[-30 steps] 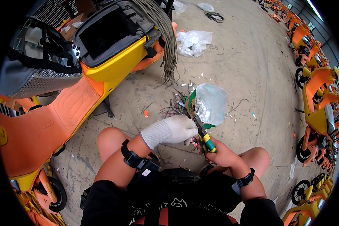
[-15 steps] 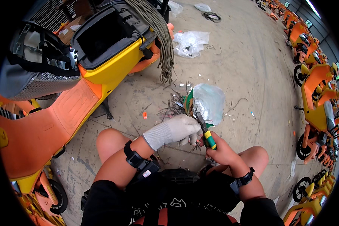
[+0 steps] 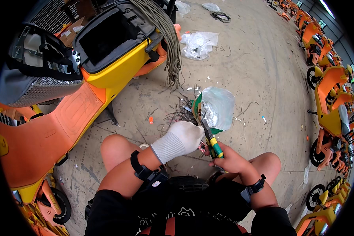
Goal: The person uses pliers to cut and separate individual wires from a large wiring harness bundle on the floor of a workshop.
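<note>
My left hand [image 3: 183, 137], in a whitish knit glove, is curled into a fist over the litter between my knees. What its fingers grip is hidden, though thin reddish strands [image 3: 202, 147] show just beneath it. Pliers [image 3: 214, 146] with green and yellow handles are in my bare right hand [image 3: 226, 158], their dark jaws pointing up and away beside the gloved knuckles. Just beyond the jaws stands an opened plastic bag [image 3: 217, 107], clear with a green and printed side. Scraps of dark cable [image 3: 179, 114] lie on the floor left of the bag.
At the left stands an orange and yellow scooter [image 3: 72, 112] with its seat raised and the compartment exposed. A bundle of long cables [image 3: 170, 51] hangs over its rear. Crumpled clear plastic [image 3: 199, 45] lies farther off. Rows of scooters [image 3: 329, 100] line the right side.
My left fist has turned and drawn slightly left, away from the plier jaws. The handles now look spread farther apart, and the reddish strands have come into view below the glove.
</note>
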